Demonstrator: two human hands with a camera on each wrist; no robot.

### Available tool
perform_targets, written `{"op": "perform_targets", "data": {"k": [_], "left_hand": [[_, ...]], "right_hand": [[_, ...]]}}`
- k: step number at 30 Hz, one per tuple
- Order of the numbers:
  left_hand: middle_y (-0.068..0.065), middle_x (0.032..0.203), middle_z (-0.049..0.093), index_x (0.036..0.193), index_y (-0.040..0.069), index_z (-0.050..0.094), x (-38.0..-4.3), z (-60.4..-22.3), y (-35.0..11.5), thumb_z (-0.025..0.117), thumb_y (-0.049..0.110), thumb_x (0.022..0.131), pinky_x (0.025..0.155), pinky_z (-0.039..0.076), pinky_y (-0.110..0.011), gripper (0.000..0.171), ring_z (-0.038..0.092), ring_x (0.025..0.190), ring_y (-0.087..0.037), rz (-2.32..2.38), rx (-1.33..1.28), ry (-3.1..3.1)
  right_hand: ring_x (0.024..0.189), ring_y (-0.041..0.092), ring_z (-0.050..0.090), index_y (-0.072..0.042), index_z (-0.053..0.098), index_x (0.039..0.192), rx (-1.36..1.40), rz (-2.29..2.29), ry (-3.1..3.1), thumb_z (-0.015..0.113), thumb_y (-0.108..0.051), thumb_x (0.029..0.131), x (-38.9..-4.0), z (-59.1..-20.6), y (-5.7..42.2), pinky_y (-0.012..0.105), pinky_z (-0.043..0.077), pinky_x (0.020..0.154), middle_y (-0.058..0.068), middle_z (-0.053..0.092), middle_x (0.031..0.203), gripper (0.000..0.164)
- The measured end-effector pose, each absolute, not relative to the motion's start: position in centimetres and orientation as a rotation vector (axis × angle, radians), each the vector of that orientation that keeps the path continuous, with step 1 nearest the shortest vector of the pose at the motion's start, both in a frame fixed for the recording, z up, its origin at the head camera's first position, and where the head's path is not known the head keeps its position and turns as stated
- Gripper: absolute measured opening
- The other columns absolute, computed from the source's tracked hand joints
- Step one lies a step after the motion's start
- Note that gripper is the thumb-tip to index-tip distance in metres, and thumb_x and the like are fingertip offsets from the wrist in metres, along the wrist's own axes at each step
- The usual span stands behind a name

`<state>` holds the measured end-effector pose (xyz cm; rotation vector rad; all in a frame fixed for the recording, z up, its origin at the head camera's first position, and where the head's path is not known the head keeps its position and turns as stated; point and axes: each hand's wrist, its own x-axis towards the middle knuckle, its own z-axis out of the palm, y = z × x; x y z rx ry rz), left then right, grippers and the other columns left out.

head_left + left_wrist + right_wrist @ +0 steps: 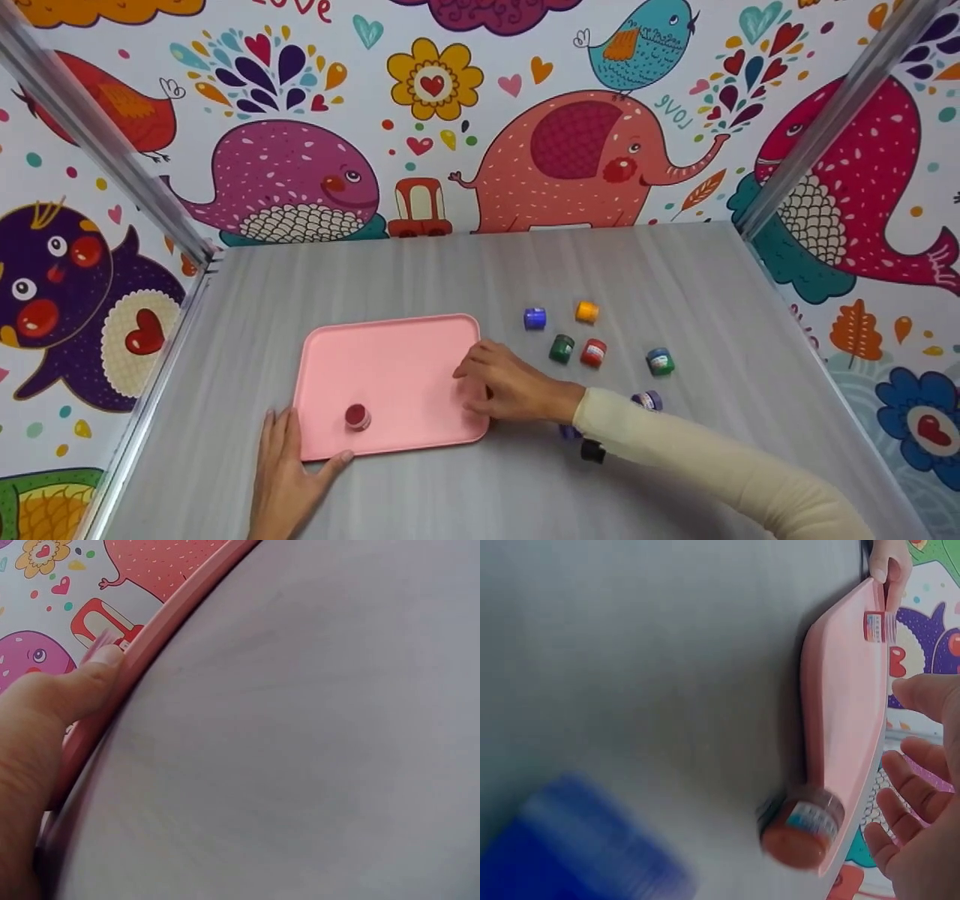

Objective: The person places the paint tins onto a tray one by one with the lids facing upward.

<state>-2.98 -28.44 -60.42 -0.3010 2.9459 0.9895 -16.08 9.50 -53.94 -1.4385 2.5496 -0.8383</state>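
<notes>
A pink tray (390,375) lies on the table, with a small dark-red paint jar (358,417) near its front left. My left hand (289,472) holds the tray's front-left corner, fingers along the left side and thumb (97,675) on the front rim. Over the right edge is my right hand (506,382), its fingers spread and relaxed in the right wrist view. An orange-red jar (802,829) appears by the tray's rim there; I cannot tell whether it touches. Below it, a blurred blue jar (577,847) is close to the camera.
Right of the tray stand blue (535,319), yellow (587,312), dark green (562,349), red (593,352) and green (661,361) paint jars. A purple jar (648,400) and a black one (592,451) sit beside the right sleeve, partly hidden. Printed walls border the table.
</notes>
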Motion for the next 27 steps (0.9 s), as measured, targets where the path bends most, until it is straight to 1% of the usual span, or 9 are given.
{"op": "perform_targets", "data": {"k": [5,10,12,15,21,27], "left_hand": [[-0.035,0.176,0.016,0.171,-0.01,0.013,-3.1,-60.3,-28.6,0.091,0.062,0.085,0.132,0.009,-0.07,0.137,-0.001,0.167,-0.051,0.983,-0.303,2.934],[-0.036,0.174,0.02,0.17,-0.012,0.016,-3.0,-60.6,-28.5,0.091,0.059,0.085,0.132,0.012,-0.071,0.134,0.004,0.166,-0.053,1.005,-0.27,2.977],[-0.037,0.173,0.023,0.169,-0.013,0.018,-2.9,-60.7,-28.5,0.092,0.058,0.085,0.131,0.014,-0.072,0.132,0.006,0.165,-0.055,1.009,-0.255,3.002],[-0.038,0.172,0.022,0.169,-0.013,0.018,-3.0,-60.6,-28.5,0.091,0.06,0.085,0.13,0.015,-0.074,0.133,0.007,0.165,-0.056,0.996,-0.255,3.0],[-0.038,0.174,0.018,0.171,-0.011,0.014,-3.1,-60.3,-28.4,0.088,0.068,0.083,0.129,0.013,-0.075,0.139,0.002,0.166,-0.054,0.962,-0.297,2.936],[-0.037,0.176,0.015,0.172,-0.009,0.011,-3.2,-60.1,-28.4,0.086,0.073,0.082,0.131,0.01,-0.074,0.143,-0.002,0.166,-0.052,0.953,-0.324,2.893]], "right_hand": [[0.125,0.022,0.055,-0.004,0.072,0.136,-1.346,-0.844,2.574,0.085,-0.024,0.1,-16.1,-53.7,11.3,0.039,0.051,0.107,0.007,0.068,0.131,0.044],[0.122,0.02,0.054,-0.006,0.072,0.138,-1.278,-0.814,2.596,0.089,-0.029,0.097,-16.3,-54.0,13.0,0.04,0.051,0.105,0.006,0.069,0.13,0.05],[0.121,0.019,0.054,-0.008,0.072,0.139,-1.254,-0.803,2.598,0.089,-0.03,0.097,-16.3,-54.2,13.5,0.041,0.05,0.104,0.004,0.069,0.129,0.05],[0.121,0.019,0.053,-0.009,0.07,0.141,-1.204,-0.78,2.601,0.087,-0.029,0.099,-16.3,-54.5,14.0,0.041,0.05,0.105,0.003,0.068,0.129,0.049],[0.122,0.02,0.054,-0.007,0.064,0.147,-1.116,-0.741,2.62,0.084,-0.031,0.101,-16.3,-55.1,14.6,0.043,0.052,0.11,0.005,0.066,0.133,0.055],[0.124,0.02,0.054,-0.008,0.065,0.145,-1.098,-0.712,2.629,0.084,-0.031,0.102,-16.6,-55.6,14.6,0.043,0.052,0.111,0.005,0.066,0.133,0.053]]}}
